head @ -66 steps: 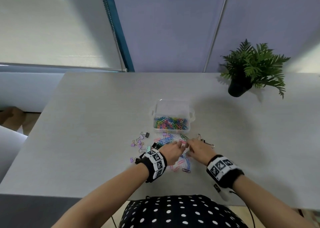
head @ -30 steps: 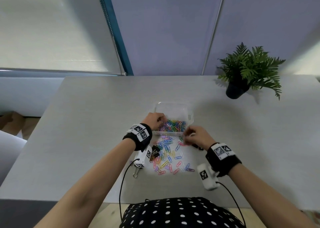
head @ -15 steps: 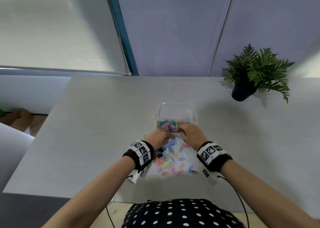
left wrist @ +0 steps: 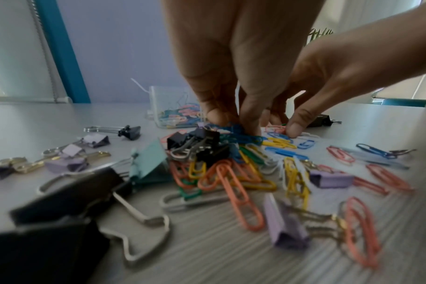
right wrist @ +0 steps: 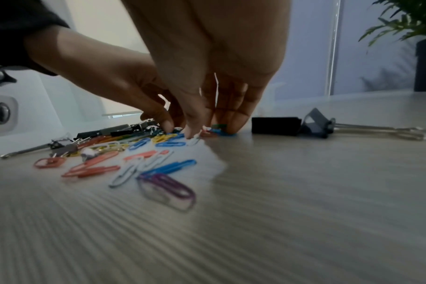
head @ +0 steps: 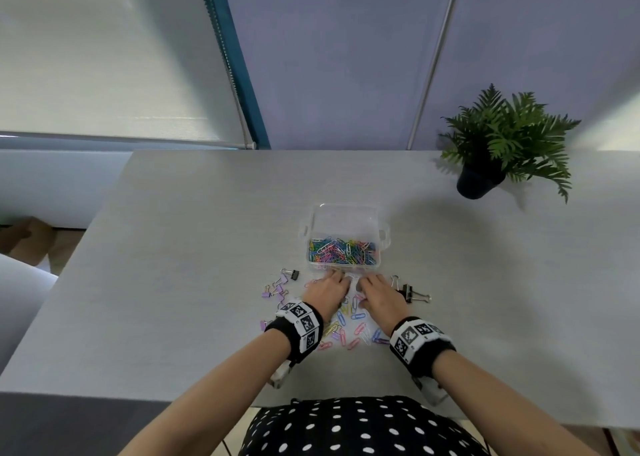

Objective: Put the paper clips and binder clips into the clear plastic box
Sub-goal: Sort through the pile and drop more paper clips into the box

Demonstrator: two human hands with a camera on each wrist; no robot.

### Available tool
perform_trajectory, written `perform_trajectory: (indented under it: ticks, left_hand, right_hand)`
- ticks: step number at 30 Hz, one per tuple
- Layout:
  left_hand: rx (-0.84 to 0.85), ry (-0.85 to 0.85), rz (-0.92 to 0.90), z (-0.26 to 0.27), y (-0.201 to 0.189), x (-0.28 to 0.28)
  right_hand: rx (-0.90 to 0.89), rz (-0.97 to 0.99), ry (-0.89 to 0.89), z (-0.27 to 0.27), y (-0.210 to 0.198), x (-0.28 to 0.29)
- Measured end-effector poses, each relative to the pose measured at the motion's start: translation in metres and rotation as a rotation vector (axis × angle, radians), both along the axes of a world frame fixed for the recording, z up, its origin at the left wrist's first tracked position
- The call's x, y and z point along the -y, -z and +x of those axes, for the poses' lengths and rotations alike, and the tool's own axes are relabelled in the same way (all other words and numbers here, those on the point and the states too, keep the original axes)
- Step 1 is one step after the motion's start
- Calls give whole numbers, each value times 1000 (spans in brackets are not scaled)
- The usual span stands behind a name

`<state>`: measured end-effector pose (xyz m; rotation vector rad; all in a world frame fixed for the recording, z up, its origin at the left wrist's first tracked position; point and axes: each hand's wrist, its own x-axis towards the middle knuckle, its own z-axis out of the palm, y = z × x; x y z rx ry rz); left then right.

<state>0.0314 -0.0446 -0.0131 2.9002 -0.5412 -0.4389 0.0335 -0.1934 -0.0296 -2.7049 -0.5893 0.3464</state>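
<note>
The clear plastic box (head: 347, 218) stands open mid-table, and its near half holds several coloured paper clips (head: 341, 249). Just in front of it both hands reach down onto the loose paper clips (head: 349, 327). My left hand (head: 335, 277) pinches a bunch of blue clips (left wrist: 238, 132) with curled fingertips, next to small black binder clips (left wrist: 195, 142). Close beside it, my right hand (head: 367, 282) closes thumb and fingers on clips on the table (right wrist: 207, 132). Purple and black binder clips (head: 280, 286) lie to the left. A black binder clip (head: 410, 291) lies to the right.
A potted fern (head: 491, 151) stands at the back right of the grey table (head: 173, 265). A window blind and a blue frame are behind the far edge. Large black and teal binder clips (left wrist: 144, 169) lie under my left wrist.
Both hands have come back from the box's near edge to the loose pile in front of it. The box and the binder clips have stayed put.
</note>
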Motion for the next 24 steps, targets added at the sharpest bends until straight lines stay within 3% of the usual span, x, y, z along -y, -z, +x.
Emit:
perform_trajectory:
  ticks: [6, 11, 16, 20, 24]
  left_hand:
    - [-114, 0, -43, 1, -9, -5]
    - [-288, -250, -376, 10, -20, -19]
    - [-614, -507, -837, 15, -30, -38]
    - [-576, -507, -905, 28, -46, -44]
    - [-347, -444, -736, 58, -55, -44]
  right_hand:
    - [-184, 66, 5, 2, -9, 0]
    - [-438, 511, 251, 5, -23, 9]
    - [-647, 803, 480, 4, -26, 22]
    - [-894, 1009, 707, 5, -30, 29]
    - [-1012, 1165, 747, 16, -41, 27]
